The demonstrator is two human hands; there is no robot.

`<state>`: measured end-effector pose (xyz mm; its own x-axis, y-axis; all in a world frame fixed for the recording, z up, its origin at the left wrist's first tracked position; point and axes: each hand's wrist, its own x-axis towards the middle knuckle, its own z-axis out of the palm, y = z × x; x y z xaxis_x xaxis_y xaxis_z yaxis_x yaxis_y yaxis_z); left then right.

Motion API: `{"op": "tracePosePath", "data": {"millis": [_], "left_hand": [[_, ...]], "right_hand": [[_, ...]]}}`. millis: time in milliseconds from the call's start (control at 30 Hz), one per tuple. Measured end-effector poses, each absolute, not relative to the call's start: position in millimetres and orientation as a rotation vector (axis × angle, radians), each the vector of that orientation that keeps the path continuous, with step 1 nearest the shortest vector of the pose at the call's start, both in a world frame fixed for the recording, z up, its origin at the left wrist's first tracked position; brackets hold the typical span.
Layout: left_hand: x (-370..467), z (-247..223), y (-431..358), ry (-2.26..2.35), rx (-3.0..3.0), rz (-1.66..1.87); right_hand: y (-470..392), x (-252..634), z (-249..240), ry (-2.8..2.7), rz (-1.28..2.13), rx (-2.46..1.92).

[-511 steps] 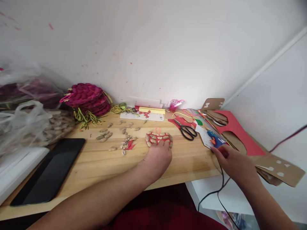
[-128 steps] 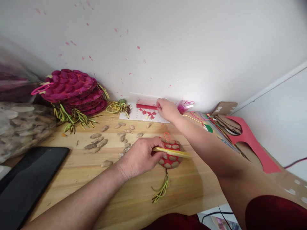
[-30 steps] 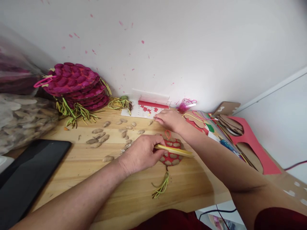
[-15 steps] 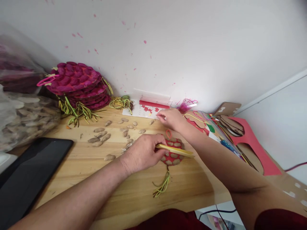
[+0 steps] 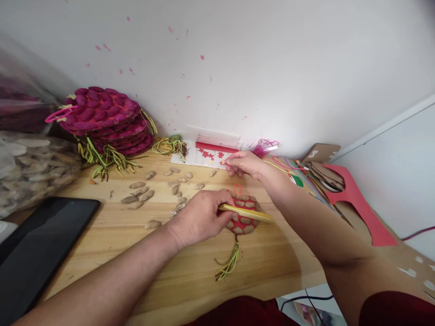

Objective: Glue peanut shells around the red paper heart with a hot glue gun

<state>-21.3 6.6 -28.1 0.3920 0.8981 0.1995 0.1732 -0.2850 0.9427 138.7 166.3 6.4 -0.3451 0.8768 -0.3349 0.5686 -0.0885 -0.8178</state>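
My left hand (image 5: 204, 215) pinches a folded yellow paper strip (image 5: 248, 213). It hovers over a red round ornament (image 5: 244, 228) covered with peanut shells, which has an orange loop on top and a green and brown tassel (image 5: 231, 262) below. Part of the ornament is hidden by the strip and fingers. Just behind it, my right hand (image 5: 246, 163) is at the right edge of a white sheet (image 5: 186, 159), fingers curled together; whatever they may hold is too small to make out. Small red paper stars (image 5: 205, 154) lie on that sheet.
Loose peanuts (image 5: 137, 192) are scattered on the wooden table (image 5: 163, 271). At left are stacked magenta peanut ornaments (image 5: 105, 113), a bag of peanuts (image 5: 37, 167) and a black phone (image 5: 50, 240). Cut red card (image 5: 370, 208) and cords occupy the right; a pink-stained cup (image 5: 263, 148) is against the wall.
My right hand has shifted slightly right and toward me at the sheet's edge, with its fingers turned more into view. My left hand keeps its grip on the yellow strip.
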Motion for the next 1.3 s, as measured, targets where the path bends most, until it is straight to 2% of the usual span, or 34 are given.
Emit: {"op": "tracePosePath", "data": {"millis": [167,567,833,1133,1300], "left_hand": [[-21,-29,6,0.938,1.707,0.973],[-20,-30,6,1.006,1.710,0.957],[-22,-29,8,1.026,1.781,0.945],[-23,-29,6,1.069,1.821,0.904],[-22,-26,7,1.087,1.816,0.892]], "right_hand": [[174,148,4,-1.785,1.416,-1.621],[177,154,4,-1.835,1.150,-1.785],[179,143,-1,-2.175,0.847,-1.691],[186,94,-6,-2.636,0.398,-1.330],[187,82,-5,-2.760,0.288,-1.242]]}}
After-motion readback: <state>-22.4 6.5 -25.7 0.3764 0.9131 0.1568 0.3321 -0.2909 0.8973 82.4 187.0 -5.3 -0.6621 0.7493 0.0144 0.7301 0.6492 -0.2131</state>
